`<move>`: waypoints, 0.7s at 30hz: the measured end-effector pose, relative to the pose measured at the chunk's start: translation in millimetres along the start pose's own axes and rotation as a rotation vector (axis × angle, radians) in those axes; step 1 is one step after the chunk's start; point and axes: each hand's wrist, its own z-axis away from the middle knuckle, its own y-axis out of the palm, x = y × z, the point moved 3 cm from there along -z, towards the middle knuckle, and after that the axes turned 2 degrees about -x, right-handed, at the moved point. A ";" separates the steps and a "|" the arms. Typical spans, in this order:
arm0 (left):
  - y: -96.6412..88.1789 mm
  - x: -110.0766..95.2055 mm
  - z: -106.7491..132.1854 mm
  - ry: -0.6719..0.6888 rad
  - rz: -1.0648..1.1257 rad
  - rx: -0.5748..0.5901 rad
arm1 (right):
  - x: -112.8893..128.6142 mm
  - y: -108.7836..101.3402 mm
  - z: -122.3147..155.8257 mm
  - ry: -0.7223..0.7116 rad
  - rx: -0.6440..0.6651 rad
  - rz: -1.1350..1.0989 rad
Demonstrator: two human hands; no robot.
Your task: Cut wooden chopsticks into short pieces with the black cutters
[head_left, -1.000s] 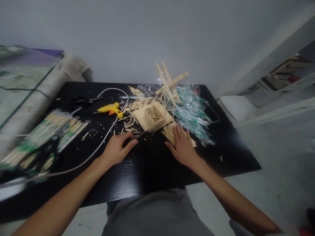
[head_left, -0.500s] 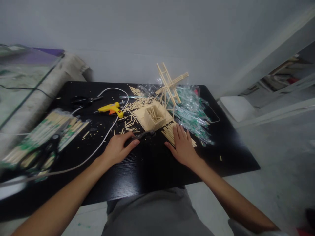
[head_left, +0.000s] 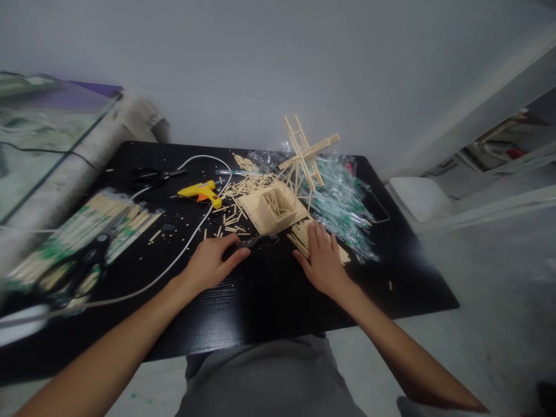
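Note:
My left hand [head_left: 214, 260] is closed around the dark handles of what look like pliers [head_left: 263, 238], whose head points right along the tabletop. My right hand [head_left: 322, 258] lies flat with its fingers stretched over a row of thin wooden sticks [head_left: 299, 236], partly hiding them. Just beyond the hands stands a wooden stick model: a small open-topped box [head_left: 278, 211] on a square base [head_left: 249, 208], with sticks inside it. Behind it rises a cross-shaped stick frame [head_left: 304, 152] on slanted legs.
A yellow glue gun [head_left: 200, 191] lies at left of the model, near a white cable [head_left: 191, 231] and black scissors [head_left: 150, 175]. Larger scissors [head_left: 89, 260] rest on packed sticks [head_left: 56, 237]. Cut pieces [head_left: 249, 184] are scattered behind; green-and-clear wrappers [head_left: 341, 197] are heaped at right.
The view has shifted slightly, so everything on the table appears a little further right. Both hands keep their places on the tool and the sticks.

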 end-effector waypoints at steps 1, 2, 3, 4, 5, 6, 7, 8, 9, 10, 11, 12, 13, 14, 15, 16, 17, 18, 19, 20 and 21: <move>0.2 0.3 0.0 0.001 -0.003 0.002 | -0.8 0.6 -1.0 0.013 -0.001 0.001; 0.4 0.5 0.0 0.002 -0.008 0.003 | -1.8 0.7 -2.0 0.023 -0.002 0.001; 0.6 0.7 0.0 0.004 -0.013 0.005 | -2.7 0.5 -2.8 0.030 0.000 0.002; 0.8 0.9 0.0 0.005 -0.018 0.006 | -3.6 0.0 -3.6 0.033 0.003 0.003; 0.9 1.0 0.0 0.007 -0.021 0.007 | -4.3 -0.6 -4.1 0.034 0.008 0.005; 1.1 1.1 -0.1 0.008 -0.021 0.009 | -4.7 -1.2 -4.6 0.032 0.013 0.006; 1.3 1.1 -0.1 0.009 -0.020 0.012 | -4.9 -1.7 -4.9 0.028 0.015 0.005; 1.5 1.1 -0.1 0.009 -0.018 0.015 | -5.1 -2.1 -5.2 0.024 0.016 0.004; 1.6 1.0 -0.2 0.009 -0.016 0.016 | -5.2 -2.3 -5.5 0.022 0.017 0.002; 1.6 0.9 -0.3 0.008 -0.015 0.014 | -5.5 -2.4 -5.8 0.023 0.018 0.000; 1.5 0.7 -0.3 0.006 -0.014 0.013 | -6.0 -2.5 -6.1 0.024 0.020 -0.002; 1.4 0.6 -0.3 0.002 -0.014 0.011 | -6.6 -2.5 -6.4 0.026 0.023 -0.004; 1.3 0.3 -0.3 -0.002 -0.011 0.012 | -7.3 -2.6 -6.6 0.028 0.026 -0.006; 1.2 0.0 -0.3 -0.005 -0.007 0.014 | -8.0 -2.9 -6.7 0.026 0.026 -0.009; 1.0 -0.3 -0.3 -0.006 -0.002 0.018 | -8.6 -3.5 -6.7 0.020 0.022 -0.013; 0.9 -0.7 -0.3 -0.004 0.002 0.020 | -8.9 -4.4 -6.5 0.008 0.013 -0.016; 0.7 -1.0 -0.2 -0.003 0.005 0.020 | -8.8 -5.5 -6.3 -0.007 -0.002 -0.018; 0.5 -1.1 -0.2 -0.002 0.005 0.019 | -8.5 -6.6 -6.0 -0.025 -0.018 -0.020; 0.5 -1.1 -0.2 -0.002 0.002 0.019 | -7.7 -7.4 -5.6 -0.044 -0.032 -0.022; 0.5 -1.1 -0.2 -0.003 -0.001 0.020 | -6.8 -7.8 -5.2 -0.061 -0.041 -0.023; 0.7 -1.0 -0.2 -0.002 -0.004 0.021 | -5.7 -7.6 -4.9 -0.075 -0.043 -0.024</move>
